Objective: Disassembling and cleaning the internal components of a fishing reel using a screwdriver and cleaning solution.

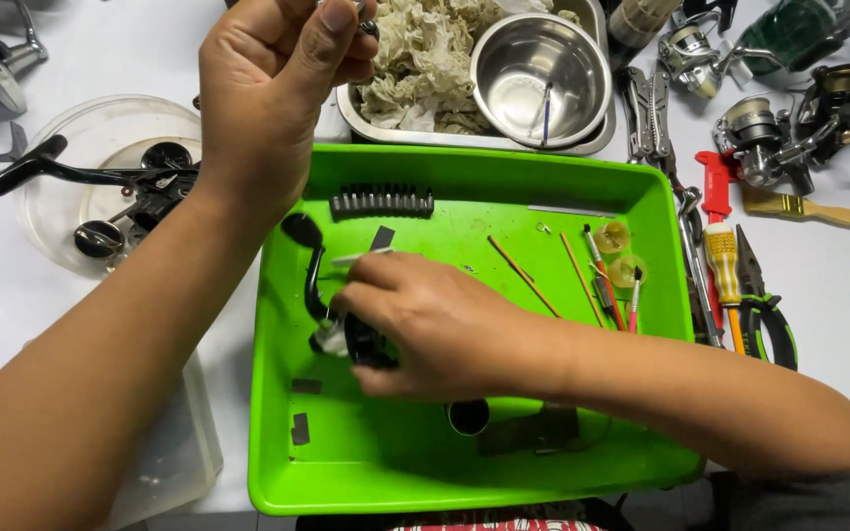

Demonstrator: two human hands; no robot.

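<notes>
**Right hand on the reel body, left hand raised with a small part**

Your right hand point(425, 320) lies low in the green tray point(582, 197), its grip closed around the black reel body point(366, 344), with the fingers also pinching a thin white stick point(356, 259) that points left. The reel's curved black handle arm point(312, 261) rises from the body toward the tray's far-left corner, so the long axis runs roughly near to far, just left of your knuckles.

Your left hand point(273, 88) is held well above and behind the tray's far-left edge, fingers pinched together on a small dark metal part point(369, 28); what it is, I cannot tell. From that hand, the reel body lies nearer to you and a little right. The right hand is the nearer one, already touching it.

Inside the tray a row of black bits point(383, 201) lies beyond the reel, and thin brushes point(607, 280) lie to its right. Behind the tray sits a steel bowl point(540, 74) beside crumpled rags point(425, 59) in a metal pan. On the bench at right lie pliers point(764, 310).
</notes>
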